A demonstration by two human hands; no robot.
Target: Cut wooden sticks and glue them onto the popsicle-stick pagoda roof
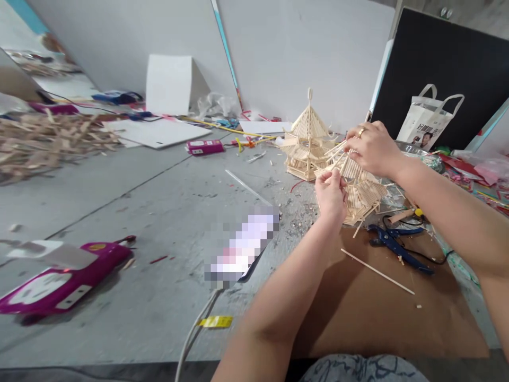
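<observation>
Both hands on a stick-built roof section (360,190), right of centre, over the top edge of a brown cardboard sheet (382,318). Left hand (331,192) pinches a stick end at its left edge. Right hand (371,149) is curled over its top, fingers closed on sticks.

Progress, my read: the pagoda model (307,140) just behind looks assembled. The held section is partly built, with ragged stick ends poking out.

Around:
- Loose stick (377,271) and blue hand tool (392,243) on the cardboard.
- Stick pile (47,140) upper left, magenta tool (59,281) lower left.
- White tote bag (429,119) upper right.

The pagoda sits close behind the held section; nothing blocks the hands.
</observation>
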